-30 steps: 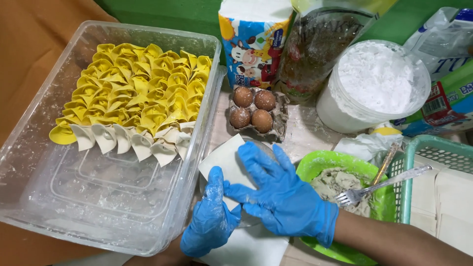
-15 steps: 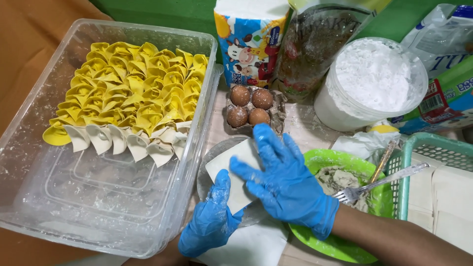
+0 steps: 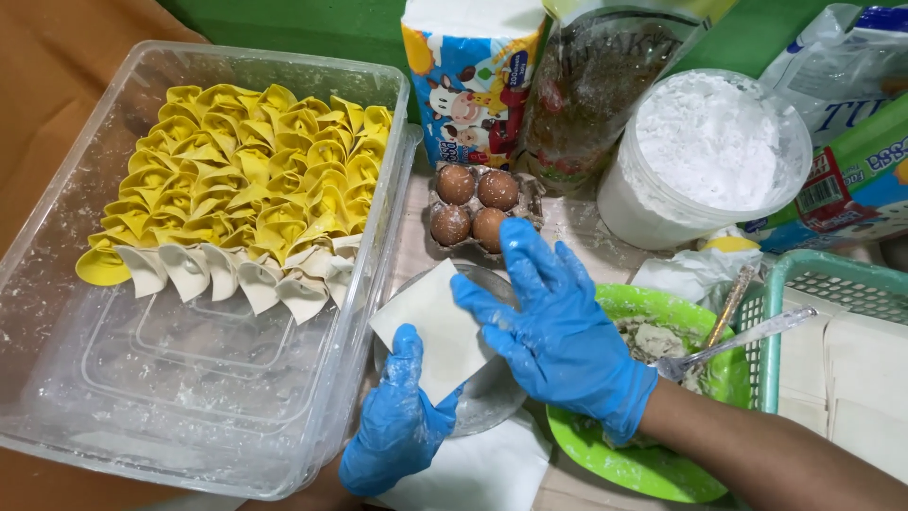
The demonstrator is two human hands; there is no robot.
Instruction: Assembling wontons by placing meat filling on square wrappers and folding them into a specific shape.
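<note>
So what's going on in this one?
A person in blue gloves is handling a square white dough wrapper over a small round metal dish. The left hand grips the wrapper's lower edge; the right hand lies spread just beside it. To the left, a clear plastic tub holds rows of folded yellow and white dumplings. A green bowl of filling with a fork sits to the right.
</note>
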